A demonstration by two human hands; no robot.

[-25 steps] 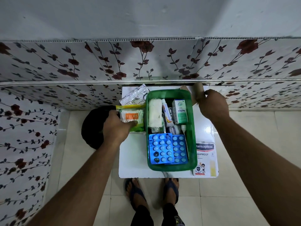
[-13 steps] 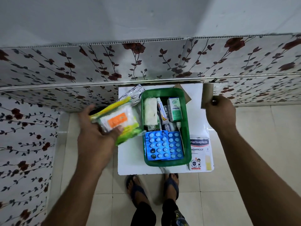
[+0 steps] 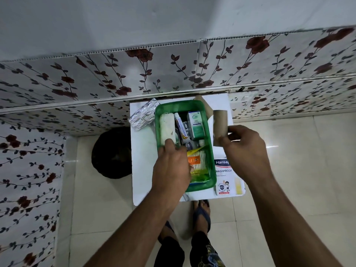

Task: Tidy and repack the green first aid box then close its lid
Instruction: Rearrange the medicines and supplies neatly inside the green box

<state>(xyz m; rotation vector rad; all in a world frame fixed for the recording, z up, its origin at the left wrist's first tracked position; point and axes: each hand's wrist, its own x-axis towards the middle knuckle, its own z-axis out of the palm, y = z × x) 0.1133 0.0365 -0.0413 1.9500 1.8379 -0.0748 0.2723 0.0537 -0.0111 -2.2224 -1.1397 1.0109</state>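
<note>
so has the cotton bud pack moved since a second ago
Yes. The cotton bud pack went rightward from the white table into the green box, now under the left hand.

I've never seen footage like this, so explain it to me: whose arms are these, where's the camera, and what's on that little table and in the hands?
There is no machine here. A person wears a wide-angle camera on the head, looking down at their own arms and sandalled feet.

On the small white table sits an open green first aid box holding a white gauze roll, a tube, a small medicine carton and a cotton swab pack. Beside the box lie a foil pill strip and a plaster box.

The left hand is over the swab pack in the box. The right hand holds a brown cardboard tube above the table.
</note>
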